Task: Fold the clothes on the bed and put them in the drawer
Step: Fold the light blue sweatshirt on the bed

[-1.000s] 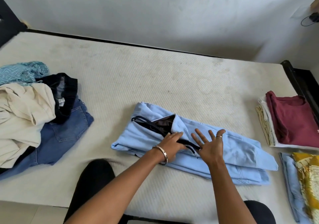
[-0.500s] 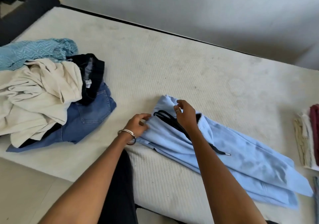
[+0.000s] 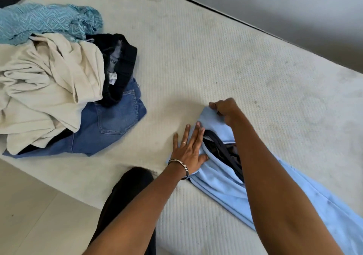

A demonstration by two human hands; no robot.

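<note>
We look down on a bare white mattress point(image 3: 216, 62) beside a grey wall point(image 3: 294, 5). The light blue trousers point(image 3: 222, 182) lie near its front edge. Our left hand point(image 3: 189, 150) presses flat on the waistband, fingers straight; our right hand point(image 3: 224, 110) pinches the far corner with curled fingers. Well apart to the left sits a heap: jeans point(image 3: 110, 125), a cream garment point(image 3: 49, 85), a black one point(image 3: 121, 62) and a patterned teal one point(image 3: 47, 19).
</note>
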